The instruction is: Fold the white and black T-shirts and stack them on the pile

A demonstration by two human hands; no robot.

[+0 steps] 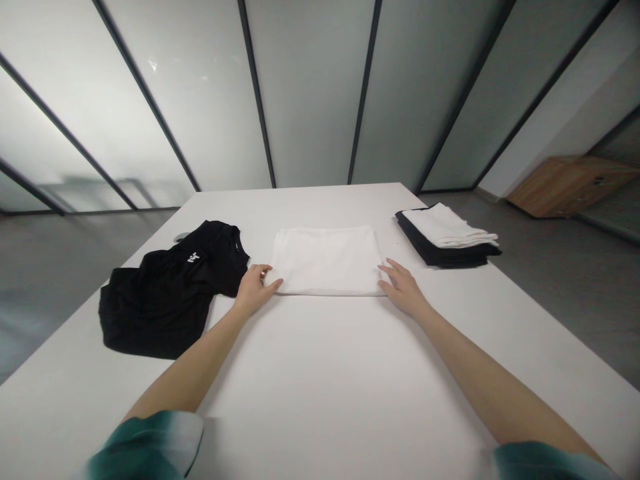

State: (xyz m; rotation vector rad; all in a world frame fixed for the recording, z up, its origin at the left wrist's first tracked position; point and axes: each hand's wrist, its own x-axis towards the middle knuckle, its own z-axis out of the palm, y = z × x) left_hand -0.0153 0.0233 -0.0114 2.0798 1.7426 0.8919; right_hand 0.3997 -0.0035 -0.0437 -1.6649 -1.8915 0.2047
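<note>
A white cloth (pixel 325 261), folded into a flat rectangle, lies on the white table in front of me. At its left edge is my left hand (pixel 256 287), thumb and fingers apart, the tips touching the cloth's near left corner. My right hand (pixel 401 285) rests at the near right corner with its fingers spread, fingertips on the fabric. Neither hand is closed around the cloth.
On the left of the table (pixel 320 387) lies a loosely laid black shirt (pixel 170 293) with a small white print. At the right edge, a folded white garment (pixel 445 225) sits on folded black cloth (pixel 435 255). Frosted panels stand behind; a wooden cabinet (pixel 560 187) is at far right.
</note>
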